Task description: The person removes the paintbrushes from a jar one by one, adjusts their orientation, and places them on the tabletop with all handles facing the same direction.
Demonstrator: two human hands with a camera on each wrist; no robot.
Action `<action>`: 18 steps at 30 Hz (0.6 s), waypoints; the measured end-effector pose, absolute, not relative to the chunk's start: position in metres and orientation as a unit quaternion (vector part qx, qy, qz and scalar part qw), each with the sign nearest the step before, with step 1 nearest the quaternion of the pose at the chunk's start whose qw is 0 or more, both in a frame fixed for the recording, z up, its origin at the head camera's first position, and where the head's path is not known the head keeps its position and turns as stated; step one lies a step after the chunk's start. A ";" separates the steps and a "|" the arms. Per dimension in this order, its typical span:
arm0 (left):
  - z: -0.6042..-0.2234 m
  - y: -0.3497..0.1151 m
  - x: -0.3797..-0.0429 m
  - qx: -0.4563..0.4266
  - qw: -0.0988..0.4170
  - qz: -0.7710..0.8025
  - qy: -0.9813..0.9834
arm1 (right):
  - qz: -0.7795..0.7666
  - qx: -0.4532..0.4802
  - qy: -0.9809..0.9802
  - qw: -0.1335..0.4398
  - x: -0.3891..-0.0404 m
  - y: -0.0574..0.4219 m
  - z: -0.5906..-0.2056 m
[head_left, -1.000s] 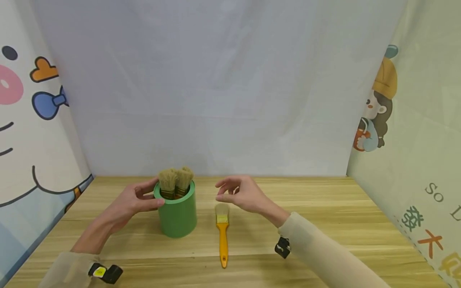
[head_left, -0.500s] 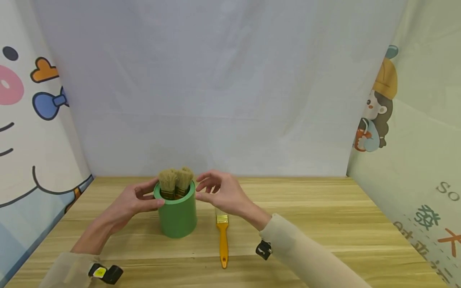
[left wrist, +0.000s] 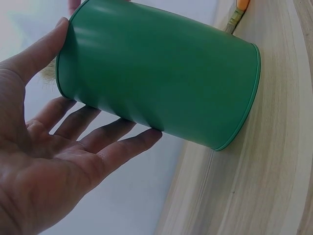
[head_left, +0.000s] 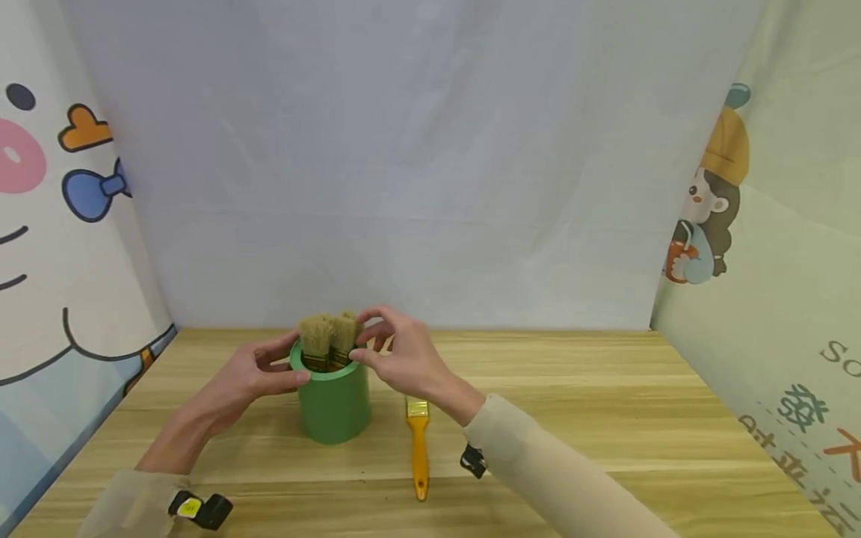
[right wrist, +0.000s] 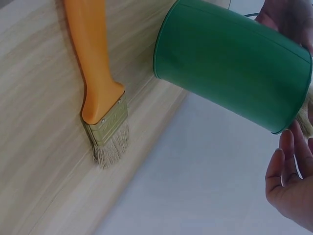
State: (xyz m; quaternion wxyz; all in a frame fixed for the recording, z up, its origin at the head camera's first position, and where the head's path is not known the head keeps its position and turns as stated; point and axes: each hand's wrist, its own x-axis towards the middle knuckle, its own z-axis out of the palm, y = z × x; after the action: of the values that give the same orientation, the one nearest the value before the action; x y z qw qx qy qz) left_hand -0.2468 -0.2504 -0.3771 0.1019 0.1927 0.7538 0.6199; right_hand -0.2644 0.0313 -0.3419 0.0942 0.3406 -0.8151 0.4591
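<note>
In the head view a green cylindrical pot [head_left: 335, 411] stands upright on the table, and bristle-up paintbrushes [head_left: 316, 335] poke out of its top. My left hand [head_left: 252, 373] holds the pot's left side, thumb at the rim; the left wrist view shows its fingers [left wrist: 117, 139] along the wall. On the opposite side, my right hand [head_left: 403, 359] is at the rim with fingers loosely bent beside the right-hand brush's bristles. Whether they touch the bristles is unclear. A yellow-handled paintbrush [head_left: 419, 448] lies right of the pot, its bristles hidden behind my right forearm.
The wooden table [head_left: 578, 448] ends at a pale cloth backdrop [head_left: 430, 187]. Printed cloths hang at both sides, the left one [head_left: 60, 246] with a cartoon figure, the right one [head_left: 773, 299] with lettering.
My right hand has moved left, from above the lying paintbrush to the pot's rim beside the bristles. My left hand stays on the pot, and the lying brush has not moved.
</note>
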 end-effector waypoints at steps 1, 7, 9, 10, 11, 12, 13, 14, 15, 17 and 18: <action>-0.377 -0.250 -0.247 0.194 0.102 0.620 0.753 | 0.460 0.341 -0.814 0.096 -0.265 0.031 -0.342; -0.376 -0.251 -0.245 0.194 0.102 0.623 0.751 | 0.463 0.346 -0.810 0.095 -0.266 0.026 -0.344; -0.376 -0.251 -0.245 0.194 0.102 0.622 0.752 | 0.463 0.346 -0.810 0.094 -0.266 0.024 -0.344; -0.376 -0.251 -0.245 0.194 0.102 0.622 0.752 | 0.463 0.346 -0.810 0.093 -0.266 0.024 -0.343; -0.376 -0.251 -0.245 0.194 0.102 0.622 0.752 | 0.464 0.346 -0.810 0.092 -0.266 0.023 -0.343; -0.376 -0.251 -0.245 0.193 0.101 0.621 0.753 | 0.463 0.346 -0.811 0.092 -0.266 0.023 -0.343; -0.376 -0.250 -0.245 0.193 0.100 0.620 0.754 | 0.462 0.345 -0.812 0.092 -0.266 0.022 -0.343; -0.376 -0.250 -0.245 0.194 0.100 0.619 0.755 | 0.461 0.344 -0.813 0.092 -0.267 0.022 -0.342; -0.376 -0.250 -0.245 0.194 0.100 0.619 0.755 | 0.459 0.344 -0.814 0.092 -0.267 0.022 -0.342; -0.376 -0.249 -0.244 0.195 0.098 0.618 0.755 | 0.454 0.342 -0.818 0.092 -0.267 0.020 -0.341; -0.376 -0.249 -0.244 0.195 0.098 0.619 0.755 | 0.453 0.340 -0.819 0.093 -0.267 0.020 -0.341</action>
State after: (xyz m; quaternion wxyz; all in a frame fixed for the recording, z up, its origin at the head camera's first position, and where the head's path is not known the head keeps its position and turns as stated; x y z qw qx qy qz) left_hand -0.2437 -0.2490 -0.3757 0.0978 0.1948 0.7548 0.6187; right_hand -0.2671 0.0196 -0.3406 0.0925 0.3405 -0.8187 0.4531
